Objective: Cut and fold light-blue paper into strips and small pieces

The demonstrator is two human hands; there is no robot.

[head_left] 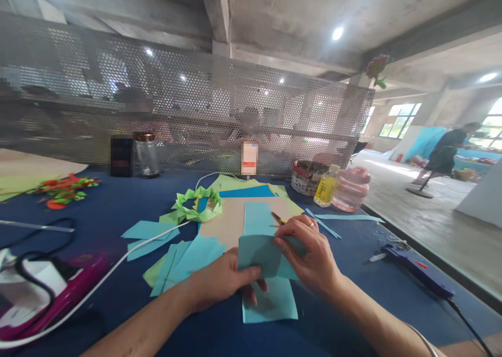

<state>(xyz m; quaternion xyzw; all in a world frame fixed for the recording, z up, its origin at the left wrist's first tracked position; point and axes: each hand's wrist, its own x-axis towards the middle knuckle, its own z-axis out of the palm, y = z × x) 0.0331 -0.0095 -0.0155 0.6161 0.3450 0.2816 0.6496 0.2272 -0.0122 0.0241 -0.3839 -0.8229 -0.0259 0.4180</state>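
A light-blue sheet of paper [259, 257] is held up between both hands at the front of the table. My left hand [227, 278] pinches its left lower edge, thumb on top and fingers beneath. At the sheet's upper right, my right hand [309, 244] grips it between thumb and fingers. Under it lies a longer light-blue paper strip [270, 307], partly covered by the held sheet. The tip of a dark pointed tool [278, 218], perhaps scissors, shows beyond my right fingers; the rest is hidden. More light-blue paper pieces [200, 255] are fanned out left of my left hand.
Behind the papers sit a green folded-paper ring [196, 204], a phone [249, 158] and a glass jar [147, 156]. A woven basket [309, 178], yellow-labelled bottle [325, 187] and pink bottle [350, 188] stand back right. A glue gun [418, 271] lies right; a white cable [117, 265] crosses left.
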